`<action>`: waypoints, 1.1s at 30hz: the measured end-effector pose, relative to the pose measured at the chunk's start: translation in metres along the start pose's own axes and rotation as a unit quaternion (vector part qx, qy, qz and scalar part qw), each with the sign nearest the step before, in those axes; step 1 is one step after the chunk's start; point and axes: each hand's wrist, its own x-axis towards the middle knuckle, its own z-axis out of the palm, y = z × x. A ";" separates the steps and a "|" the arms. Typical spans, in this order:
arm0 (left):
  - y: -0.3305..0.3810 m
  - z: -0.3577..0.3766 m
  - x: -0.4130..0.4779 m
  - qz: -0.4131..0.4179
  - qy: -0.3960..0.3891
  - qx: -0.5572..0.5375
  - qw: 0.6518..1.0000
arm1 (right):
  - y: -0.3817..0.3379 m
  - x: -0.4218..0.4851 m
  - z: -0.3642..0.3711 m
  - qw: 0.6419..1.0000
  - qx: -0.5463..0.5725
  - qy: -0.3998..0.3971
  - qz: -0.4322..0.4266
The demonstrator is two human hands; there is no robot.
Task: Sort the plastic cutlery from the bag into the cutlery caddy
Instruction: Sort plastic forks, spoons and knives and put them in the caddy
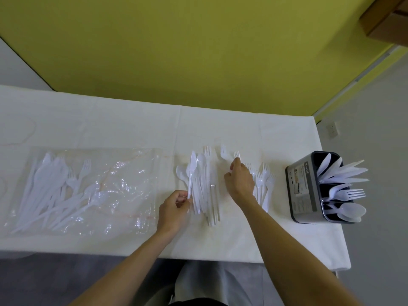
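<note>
We look down on a white-covered bench (132,120). The caddy (304,188) stands near its right end, already sorted by kind: knives (340,171) in the far compartment, forks (353,193) in the middle, spoons (351,212) in the near one.

Just left of the caddy lies a fork row (263,184), tines pointing away, which we take to be grouped for loading together. Further left of the caddy is a mixed pile (205,195) of all three kinds. The left hand (176,206) pinches a knife (192,168) by its handle end, blade tipped up off the pile, probably to separate it out. The right hand (239,180), between pile and fork row, curls over a fork (236,154). Its fingertips are hidden, so we cannot tell whether it grips.

Well left of the caddy, the clear bag (123,173) lies flat with more cutlery inside. White on white blurs the pieces, so we cannot count them, and the caddy's label is too small to read.
</note>
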 end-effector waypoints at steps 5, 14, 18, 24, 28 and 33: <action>0.002 0.003 -0.002 0.011 -0.017 -0.002 1.000 | 0.029 -0.020 -0.005 0.999 0.033 0.002 0.011; 0.006 0.013 -0.006 0.000 -0.005 -0.028 1.000 | 0.012 -0.032 0.016 0.992 0.063 -0.113 0.003; 0.006 0.017 -0.008 -0.007 0.009 -0.028 1.000 | 0.008 -0.026 0.015 0.991 0.044 -0.123 0.032; 0.014 0.019 -0.012 0.014 0.004 0.007 1.000 | 0.016 -0.021 0.005 0.982 0.098 -0.145 0.072; 0.017 0.020 -0.012 0.020 -0.006 -0.007 1.000 | 0.018 -0.020 -0.008 0.912 0.354 -0.164 0.125; 0.024 0.025 -0.013 0.042 -0.059 0.020 0.997 | 0.003 -0.027 -0.018 0.840 0.472 -0.245 0.104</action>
